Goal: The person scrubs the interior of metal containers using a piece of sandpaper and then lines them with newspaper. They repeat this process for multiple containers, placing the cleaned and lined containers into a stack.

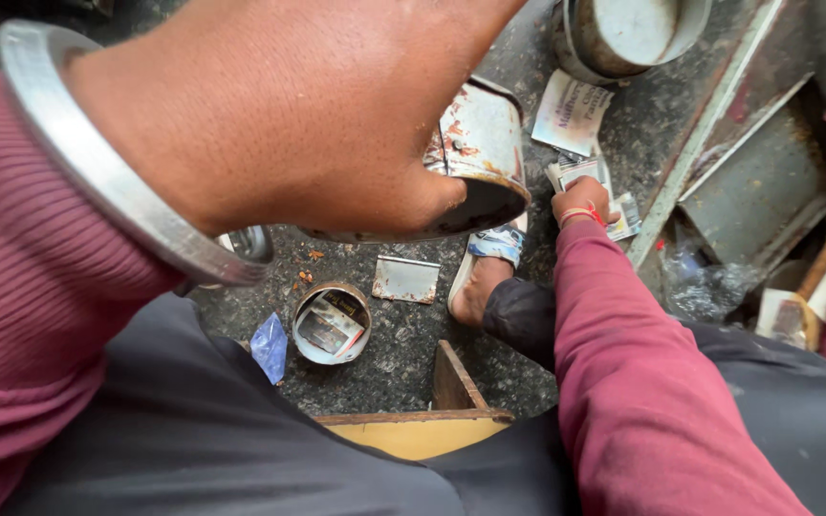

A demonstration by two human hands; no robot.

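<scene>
Close under the camera, we see the left hand (289,105) raised and filling the top of the view, its fingers curled around a rusty, paint-stained metal can (475,158), gripping it by the side wall so that the can hangs tilted above the ground with its dark open mouth turned down and toward us. A broad silver bangle (97,162) circles that wrist over a maroon ribbed sleeve (11,287).

Lower and to the right, the right hand (580,199) reaches down to the ground, a red thread at its wrist. It rests on a small stack of printed paper slips (597,172); its fingers are hidden behind the back of the hand, so we cannot tell whether they pinch the slips or merely press on them.

Just left of that hand, a foot in a pale sandal (489,263) stands on the dark speckled floor (394,368). Near it lies a small flat metal plate (406,279), and beside that a small round tin (331,323) holding folded papers, with a blue scrap of plastic (270,346) to its left. A wooden stool edge (432,425) shows between the knees. At the top, a large grey can (623,33) stands beside a loose printed label (571,113), and metal sheets (757,182) lie at the right.
</scene>
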